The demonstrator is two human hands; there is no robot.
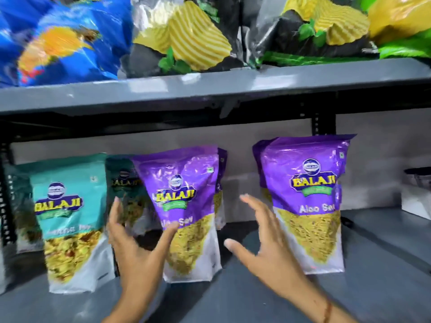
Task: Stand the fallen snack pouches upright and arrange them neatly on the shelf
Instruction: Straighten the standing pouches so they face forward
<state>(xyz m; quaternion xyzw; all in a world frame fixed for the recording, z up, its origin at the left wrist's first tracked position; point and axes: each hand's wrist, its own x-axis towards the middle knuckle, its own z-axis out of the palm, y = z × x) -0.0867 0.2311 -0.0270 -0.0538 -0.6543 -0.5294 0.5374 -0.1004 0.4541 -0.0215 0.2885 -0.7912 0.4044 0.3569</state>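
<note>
Several Balaji snack pouches stand on the grey lower shelf [233, 299]. A teal pouch [70, 220] stands at the left, with another teal pouch [123, 190] behind it. A purple Aloo Sev pouch [186, 206] stands in the middle, leaning slightly left. A second purple pouch [307, 201] stands upright at the right, more purple pouches behind both. My left hand [137, 248] is open, its thumb touching the middle pouch's left edge. My right hand [265, 241] is open with fingers spread, in the gap between the two purple pouches, holding nothing.
The upper shelf [210, 89] overhangs close above, loaded with large blue [58, 40], black [182, 38] and green-yellow [396, 26] chip bags. A black slotted upright [325, 124] stands at the back. A white box [417, 199] sits at the far right.
</note>
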